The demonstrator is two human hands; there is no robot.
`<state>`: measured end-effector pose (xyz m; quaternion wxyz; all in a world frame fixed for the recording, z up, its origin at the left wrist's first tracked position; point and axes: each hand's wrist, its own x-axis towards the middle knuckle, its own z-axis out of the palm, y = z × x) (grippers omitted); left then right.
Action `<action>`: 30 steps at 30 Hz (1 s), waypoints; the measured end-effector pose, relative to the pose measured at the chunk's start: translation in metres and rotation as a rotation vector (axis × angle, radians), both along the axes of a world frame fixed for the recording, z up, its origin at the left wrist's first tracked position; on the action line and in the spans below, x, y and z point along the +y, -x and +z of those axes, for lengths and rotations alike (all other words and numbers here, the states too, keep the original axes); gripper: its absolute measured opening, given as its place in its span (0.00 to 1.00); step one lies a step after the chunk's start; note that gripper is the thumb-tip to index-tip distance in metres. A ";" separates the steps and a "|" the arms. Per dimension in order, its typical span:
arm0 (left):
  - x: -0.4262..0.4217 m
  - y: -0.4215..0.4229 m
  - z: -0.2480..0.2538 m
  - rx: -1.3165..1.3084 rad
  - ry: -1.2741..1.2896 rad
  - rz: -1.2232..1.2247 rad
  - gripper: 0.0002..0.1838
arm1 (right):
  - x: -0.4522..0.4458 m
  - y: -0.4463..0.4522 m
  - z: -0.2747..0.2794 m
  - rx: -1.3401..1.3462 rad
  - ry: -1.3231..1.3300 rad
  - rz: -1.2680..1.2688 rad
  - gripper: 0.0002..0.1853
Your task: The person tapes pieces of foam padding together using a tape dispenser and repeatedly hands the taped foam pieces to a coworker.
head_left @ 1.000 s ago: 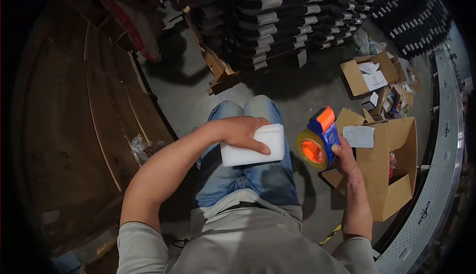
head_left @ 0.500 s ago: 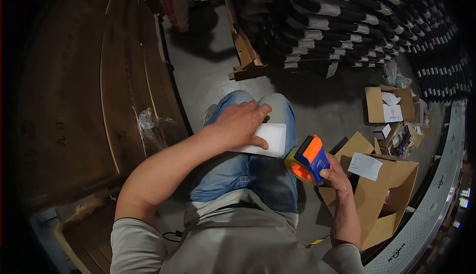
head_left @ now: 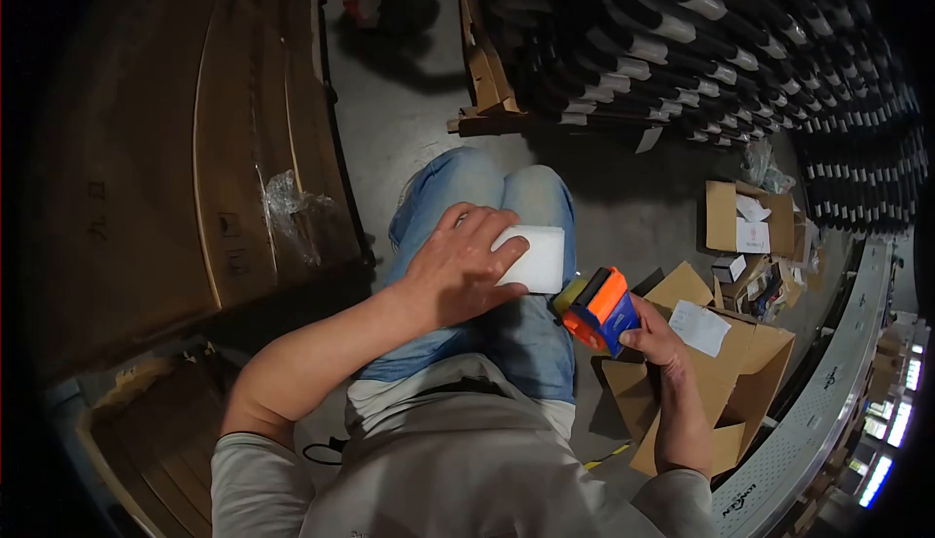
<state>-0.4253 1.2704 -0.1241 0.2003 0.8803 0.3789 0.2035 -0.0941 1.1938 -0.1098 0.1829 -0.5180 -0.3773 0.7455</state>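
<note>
A white block-shaped packet (head_left: 534,258), which looks like foam or foam wrap, rests on my lap over the jeans (head_left: 538,338). My left hand (head_left: 460,263) grips its left side, with fingers over the far edge and thumb along the near one; that end of the packet is hidden. My right hand (head_left: 658,333) is closed around a blue and orange tape gun (head_left: 606,312), held just right of my knee. Its roll of yellowish tape faces the packet, and I cannot tell if any tape touches it.
An open cardboard box (head_left: 726,382) with a paper sheet (head_left: 699,329) is at my right. Farther off is another open box (head_left: 748,222), beside a perforated metal rail (head_left: 818,411). Large cartons (head_left: 146,168) stand left; stacked black tubular parts (head_left: 662,61) stand ahead.
My left hand has shifted its grip toward the packet's left end, and the packet looks turned and tilted up. The tape gun has moved slightly closer to it. The view has shifted a little.
</note>
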 end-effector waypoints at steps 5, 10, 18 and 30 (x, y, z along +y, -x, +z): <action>-0.002 0.010 -0.009 -0.096 0.042 -0.009 0.30 | 0.015 -0.004 -0.013 -0.134 -0.133 -0.005 0.47; -0.004 0.007 -0.017 -0.160 -0.003 0.020 0.31 | 0.052 -0.008 0.008 -0.250 -0.272 0.174 0.47; -0.002 0.010 -0.025 -0.224 -0.004 -0.011 0.35 | 0.127 0.028 0.060 -0.596 -0.299 0.600 0.42; -0.005 0.010 -0.027 -0.253 0.001 -0.002 0.38 | 0.151 0.097 0.079 -1.051 -0.385 1.009 0.43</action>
